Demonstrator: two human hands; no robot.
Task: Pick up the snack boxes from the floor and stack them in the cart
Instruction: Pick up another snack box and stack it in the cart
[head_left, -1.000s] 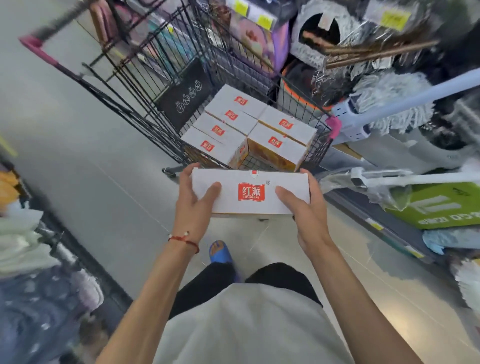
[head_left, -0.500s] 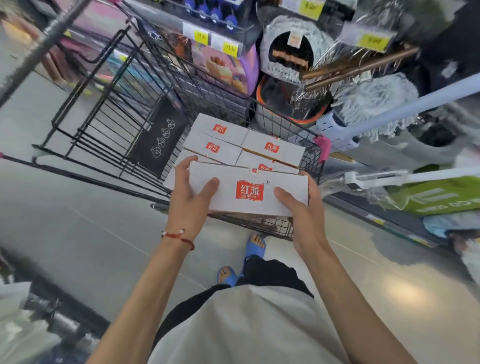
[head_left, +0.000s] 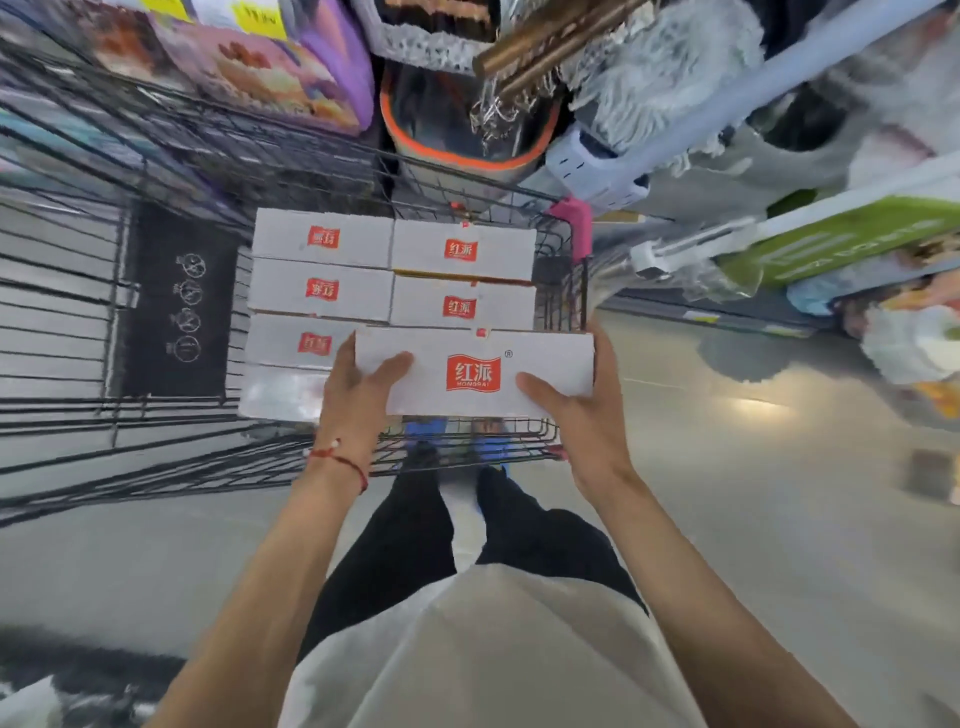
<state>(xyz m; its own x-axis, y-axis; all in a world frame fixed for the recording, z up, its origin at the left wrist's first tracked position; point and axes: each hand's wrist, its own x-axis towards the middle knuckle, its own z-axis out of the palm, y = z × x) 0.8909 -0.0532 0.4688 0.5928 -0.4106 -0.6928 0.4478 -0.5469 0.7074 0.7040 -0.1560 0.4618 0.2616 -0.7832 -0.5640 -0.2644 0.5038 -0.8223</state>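
Noted flat white cardboard snack box (head_left: 474, 371), red logo up, gripped at both short ends: left hand (head_left: 358, 400) and right hand (head_left: 582, 415), thumbs on the lid. Held level over the black wire cart (head_left: 208, 457), near rim below the wrists. Found stacked white boxes (head_left: 322, 288) just beyond the hands. Judged best: lower level, edges square to neighbours, and release only once seated.

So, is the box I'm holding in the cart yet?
Not yet set down: left hand and right hand hold the box over the cart, beside the stacked boxes.
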